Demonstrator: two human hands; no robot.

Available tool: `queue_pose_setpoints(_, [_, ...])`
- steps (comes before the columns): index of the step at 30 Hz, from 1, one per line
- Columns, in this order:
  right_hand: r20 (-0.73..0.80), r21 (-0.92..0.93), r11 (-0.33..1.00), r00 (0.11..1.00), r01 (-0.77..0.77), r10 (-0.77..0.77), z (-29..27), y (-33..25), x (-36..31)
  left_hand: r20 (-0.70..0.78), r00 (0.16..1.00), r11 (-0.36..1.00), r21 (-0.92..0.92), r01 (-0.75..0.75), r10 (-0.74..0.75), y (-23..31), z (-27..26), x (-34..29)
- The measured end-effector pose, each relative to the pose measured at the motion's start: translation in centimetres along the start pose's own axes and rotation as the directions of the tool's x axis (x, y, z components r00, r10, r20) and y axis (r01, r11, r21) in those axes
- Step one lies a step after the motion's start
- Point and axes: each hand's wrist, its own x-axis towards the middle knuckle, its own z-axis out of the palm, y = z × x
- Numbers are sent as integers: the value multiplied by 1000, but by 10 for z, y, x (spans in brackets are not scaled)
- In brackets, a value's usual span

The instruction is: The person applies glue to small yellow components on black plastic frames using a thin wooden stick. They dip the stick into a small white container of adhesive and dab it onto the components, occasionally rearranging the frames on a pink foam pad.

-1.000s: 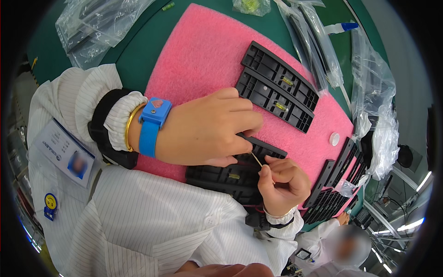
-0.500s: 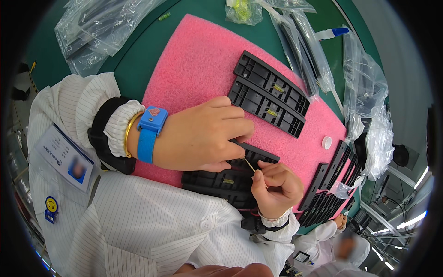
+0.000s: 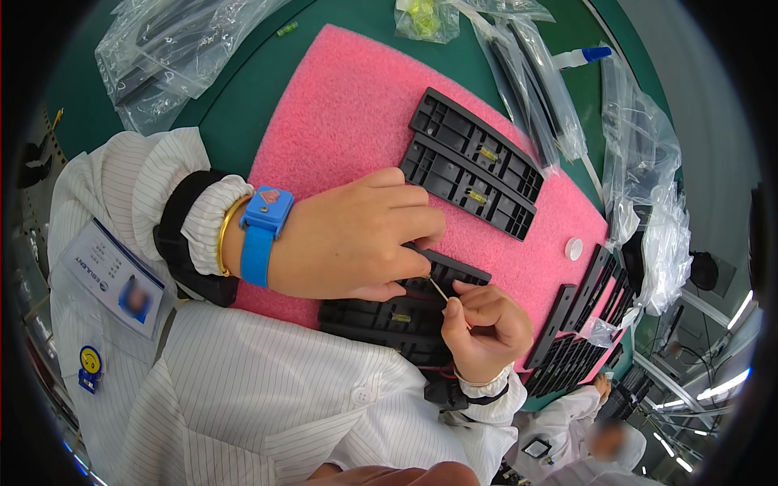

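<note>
My left hand (image 3: 356, 236) is bent over a black ribbed plastic panel (image 3: 458, 270), its fingers curled and their tips mostly hidden; whatever they pinch does not show. From the right, my right hand (image 3: 489, 330) grips a thin pale wooden stick (image 3: 438, 289) between thumb and forefinger. The stick's far tip meets my left fingertips over the panel. Closer to my body lies another black panel (image 3: 373, 324) with a small yellow-green level vial (image 3: 400, 317) in it. Two similar panels (image 3: 474, 166), fitted with such vials, lie side by side farther off.
Pink foam sheet (image 3: 324, 121) covers much of the green table (image 3: 243, 89). Slatted black parts (image 3: 567, 356) and a small white round disc (image 3: 574, 249) are at right. Plastic bags (image 3: 178, 57) and a blue-capped bottle (image 3: 585, 57) lie around the foam. A co-worker (image 3: 559, 421) sits at lower right.
Both my hands and the stick look almost unmoved. At lower right, the co-worker has shifted slightly.
</note>
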Motion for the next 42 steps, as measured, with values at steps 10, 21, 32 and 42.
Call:
queue_pose_setpoints(10, [3, -10, 1000, 1000, 10, -10, 0, 1, 0, 6, 1000, 1000, -3, -2, 2, 0, 1, 0])
queue_pose_setpoints(21, [22, -11, 1000, 1000, 5, -5, -1, 0, 2, 15, 1000, 1000, 12, 10, -10, 1, -2, -1])
queue_pose_setpoints(32, [-142, 60, 998, 990, -18, 27, 1, 5, -9, 37, 999, 1000, 3, -7, 7, 2, -2, 1])
queue_pose_setpoints(42, [-254, 138, 987, 961, -78, 112, -1, 1, -2, 41, 998, 999, 29, 38, -39, 9, -6, 13])
